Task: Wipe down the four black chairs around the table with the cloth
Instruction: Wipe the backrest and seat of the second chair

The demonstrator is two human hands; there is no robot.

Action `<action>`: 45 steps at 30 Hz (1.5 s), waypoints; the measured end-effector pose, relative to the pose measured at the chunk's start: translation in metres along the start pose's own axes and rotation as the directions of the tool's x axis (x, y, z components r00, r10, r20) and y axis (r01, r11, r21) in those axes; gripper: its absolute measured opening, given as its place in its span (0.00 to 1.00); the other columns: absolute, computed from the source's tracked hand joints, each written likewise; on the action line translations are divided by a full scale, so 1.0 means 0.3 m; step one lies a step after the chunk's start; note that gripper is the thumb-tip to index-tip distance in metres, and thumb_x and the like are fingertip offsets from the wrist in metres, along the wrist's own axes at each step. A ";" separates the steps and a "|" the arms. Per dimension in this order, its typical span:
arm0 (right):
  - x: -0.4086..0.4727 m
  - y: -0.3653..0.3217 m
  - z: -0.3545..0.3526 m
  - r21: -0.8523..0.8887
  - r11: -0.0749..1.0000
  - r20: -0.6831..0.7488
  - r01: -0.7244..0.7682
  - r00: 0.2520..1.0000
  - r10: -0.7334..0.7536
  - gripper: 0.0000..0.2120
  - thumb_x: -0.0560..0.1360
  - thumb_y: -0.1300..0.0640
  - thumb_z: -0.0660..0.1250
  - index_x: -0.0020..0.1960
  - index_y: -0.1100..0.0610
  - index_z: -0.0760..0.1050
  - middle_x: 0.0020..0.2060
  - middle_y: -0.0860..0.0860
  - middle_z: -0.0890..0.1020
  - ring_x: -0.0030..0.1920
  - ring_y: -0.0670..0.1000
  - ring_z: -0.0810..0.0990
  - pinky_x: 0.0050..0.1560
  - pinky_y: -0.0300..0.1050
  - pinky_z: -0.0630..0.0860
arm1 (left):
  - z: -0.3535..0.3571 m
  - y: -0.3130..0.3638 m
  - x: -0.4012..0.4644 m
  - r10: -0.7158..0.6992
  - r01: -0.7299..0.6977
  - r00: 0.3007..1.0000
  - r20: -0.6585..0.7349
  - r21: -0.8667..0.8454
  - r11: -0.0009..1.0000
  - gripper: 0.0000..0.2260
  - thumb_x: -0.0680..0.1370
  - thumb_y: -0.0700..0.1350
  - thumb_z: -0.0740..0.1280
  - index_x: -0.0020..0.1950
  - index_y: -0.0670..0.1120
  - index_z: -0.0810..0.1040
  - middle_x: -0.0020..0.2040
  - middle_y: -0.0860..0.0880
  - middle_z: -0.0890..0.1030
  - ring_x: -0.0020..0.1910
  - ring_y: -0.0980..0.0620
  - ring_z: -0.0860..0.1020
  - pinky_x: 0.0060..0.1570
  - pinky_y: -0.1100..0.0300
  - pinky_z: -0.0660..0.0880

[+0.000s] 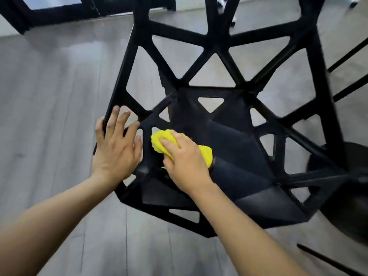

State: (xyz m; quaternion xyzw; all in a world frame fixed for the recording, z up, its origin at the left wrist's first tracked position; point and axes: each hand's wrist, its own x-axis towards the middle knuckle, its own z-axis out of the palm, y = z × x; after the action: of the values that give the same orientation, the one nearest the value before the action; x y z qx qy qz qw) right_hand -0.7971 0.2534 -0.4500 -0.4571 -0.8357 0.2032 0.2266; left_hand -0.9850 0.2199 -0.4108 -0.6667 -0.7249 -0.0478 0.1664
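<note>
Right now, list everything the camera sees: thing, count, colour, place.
chair: one, black, open lattice frame, centre of view, seat towards the camera
cloth: one, yellow, bunched on the left part of the seat
floor: grey planks, under and around the chair
thin black bars: several, right edge; what they belong to is unclear
dark frame: black, top left, by a bright opening
left hand: one, fingers spread, resting on the chair's left rim
right hand: one, pressing on the cloth, fingers curled over it
</note>
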 end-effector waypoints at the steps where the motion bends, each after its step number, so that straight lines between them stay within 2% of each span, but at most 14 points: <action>1: -0.045 0.027 -0.037 -0.036 0.999 -0.001 -0.040 0.999 0.040 0.23 0.71 0.57 0.66 0.66 0.54 0.78 0.69 0.59 0.75 0.64 0.61 0.74 0.67 0.56 0.71 | -0.007 -0.001 0.003 0.000 0.000 0.999 0.034 0.008 1.000 0.20 0.82 0.49 0.51 0.69 0.43 0.73 0.75 0.40 0.66 0.80 0.39 0.54 0.73 0.38 0.55; 6: -0.208 0.281 -0.280 -0.245 0.872 -0.198 -0.425 0.902 0.384 0.23 0.75 0.57 0.65 0.70 0.54 0.74 0.71 0.60 0.71 0.66 0.64 0.72 0.67 0.60 0.70 | -0.039 0.010 0.020 -0.027 0.028 0.985 0.173 0.000 1.000 0.17 0.83 0.45 0.52 0.68 0.42 0.71 0.77 0.40 0.63 0.81 0.40 0.49 0.76 0.38 0.50; 9: -0.270 0.248 -0.305 -0.221 0.845 -0.261 -0.487 0.865 0.430 0.23 0.76 0.56 0.63 0.71 0.54 0.73 0.72 0.59 0.70 0.69 0.63 0.70 0.71 0.59 0.66 | -0.060 -0.007 0.015 -0.003 0.022 0.974 0.228 -0.082 0.996 0.16 0.83 0.42 0.54 0.68 0.41 0.71 0.77 0.39 0.62 0.81 0.40 0.47 0.76 0.37 0.49; 12: -0.279 0.078 -0.217 -0.153 0.829 -0.300 -0.538 0.825 0.480 0.22 0.76 0.55 0.64 0.70 0.54 0.75 0.72 0.58 0.71 0.68 0.62 0.70 0.71 0.58 0.65 | -0.091 -0.034 0.019 0.070 -0.026 0.963 0.261 -0.167 0.986 0.18 0.81 0.43 0.51 0.69 0.41 0.70 0.77 0.38 0.62 0.80 0.39 0.49 0.76 0.38 0.50; 15: -0.260 -0.164 -0.089 -0.092 0.877 -0.219 -0.471 0.869 0.443 0.24 0.75 0.54 0.66 0.71 0.53 0.74 0.73 0.57 0.69 0.71 0.61 0.67 0.74 0.59 0.62 | -0.117 -0.063 0.026 0.140 -0.072 0.941 0.308 -0.222 0.972 0.20 0.79 0.44 0.53 0.68 0.41 0.71 0.77 0.38 0.63 0.80 0.37 0.50 0.75 0.37 0.53; 19: -0.170 -0.449 0.076 -0.110 0.908 0.007 -0.404 0.913 0.407 0.34 0.73 0.55 0.65 0.78 0.51 0.63 0.77 0.58 0.62 0.78 0.58 0.59 0.76 0.61 0.58 | -0.149 -0.092 0.037 0.192 -0.084 0.909 0.371 -0.288 0.954 0.18 0.78 0.43 0.55 0.66 0.42 0.72 0.77 0.38 0.64 0.80 0.38 0.49 0.76 0.36 0.52; 23: -0.139 -0.469 0.063 -0.235 0.866 0.077 -0.441 0.880 0.469 0.38 0.67 0.61 0.72 0.75 0.49 0.67 0.73 0.60 0.68 0.72 0.60 0.69 0.71 0.60 0.67 | -0.212 -0.136 0.050 0.295 -0.154 0.838 0.458 -0.319 0.935 0.18 0.77 0.45 0.57 0.67 0.45 0.72 0.72 0.41 0.69 0.77 0.39 0.59 0.72 0.40 0.60; 25: -0.129 -0.454 0.006 -0.243 0.841 0.098 -0.484 0.850 0.518 0.36 0.65 0.62 0.73 0.71 0.46 0.70 0.68 0.59 0.73 0.64 0.62 0.74 0.63 0.59 0.73 | -0.250 -0.168 0.072 0.332 -0.186 0.822 0.464 -0.332 0.925 0.19 0.75 0.47 0.58 0.65 0.46 0.73 0.69 0.43 0.72 0.73 0.40 0.67 0.69 0.43 0.64; 27: -0.107 -0.449 -0.058 -0.246 0.779 0.117 -0.577 0.780 0.614 0.33 0.66 0.61 0.72 0.68 0.44 0.71 0.64 0.57 0.75 0.59 0.61 0.76 0.54 0.58 0.75 | -0.287 -0.197 0.096 0.377 -0.233 0.803 0.462 -0.339 0.912 0.18 0.74 0.47 0.62 0.63 0.47 0.75 0.65 0.44 0.75 0.66 0.39 0.73 0.64 0.45 0.67; 30: -0.077 -0.460 -0.155 -0.203 0.679 0.111 -0.706 0.672 0.732 0.30 0.70 0.58 0.67 0.70 0.42 0.68 0.64 0.53 0.72 0.60 0.58 0.72 0.56 0.56 0.72 | -0.373 -0.235 0.145 0.450 -0.281 0.785 0.426 -0.402 0.871 0.16 0.74 0.48 0.58 0.58 0.46 0.77 0.57 0.46 0.78 0.54 0.40 0.78 0.50 0.47 0.74; 32: -0.074 -0.499 -0.235 -0.142 0.651 0.060 -0.746 0.650 0.758 0.29 0.72 0.57 0.66 0.71 0.42 0.67 0.64 0.51 0.70 0.60 0.56 0.71 0.58 0.54 0.72 | -0.458 -0.261 0.171 0.485 -0.314 0.774 0.407 -0.417 0.853 0.17 0.74 0.49 0.54 0.57 0.47 0.77 0.54 0.47 0.78 0.50 0.41 0.78 0.47 0.49 0.74; 35: -0.041 -0.562 -0.369 -0.060 0.633 -0.031 -0.772 0.636 0.771 0.27 0.74 0.57 0.68 0.71 0.43 0.68 0.64 0.51 0.69 0.60 0.56 0.71 0.59 0.55 0.73 | -0.592 -0.298 0.243 0.520 -0.349 0.780 0.348 -0.448 0.823 0.14 0.75 0.45 0.60 0.58 0.47 0.77 0.56 0.47 0.78 0.51 0.42 0.77 0.51 0.50 0.72; 39: 0.026 -0.690 -0.561 0.017 0.611 -0.125 -0.792 0.604 0.787 0.27 0.73 0.58 0.68 0.71 0.44 0.69 0.66 0.51 0.69 0.62 0.55 0.70 0.61 0.55 0.71 | -0.793 -0.333 0.356 0.539 -0.366 0.780 0.319 -0.466 0.805 0.14 0.75 0.42 0.65 0.61 0.47 0.76 0.62 0.46 0.76 0.60 0.42 0.75 0.60 0.48 0.69; 45: 0.128 -0.856 -0.835 0.153 0.573 -0.210 -0.805 0.540 0.815 0.29 0.73 0.59 0.69 0.71 0.44 0.70 0.66 0.50 0.69 0.62 0.55 0.71 0.63 0.54 0.71 | -1.064 -0.322 0.542 0.595 -0.416 0.753 0.280 -0.499 0.760 0.15 0.77 0.43 0.64 0.64 0.47 0.75 0.67 0.44 0.74 0.69 0.41 0.70 0.66 0.47 0.65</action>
State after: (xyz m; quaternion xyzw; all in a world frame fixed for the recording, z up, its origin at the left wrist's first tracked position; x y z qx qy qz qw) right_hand -0.8468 0.1910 -0.0981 -0.8088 -0.4890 0.2395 0.2223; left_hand -1.0322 0.2714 -0.0464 -0.8542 -0.5033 -0.0039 -0.1302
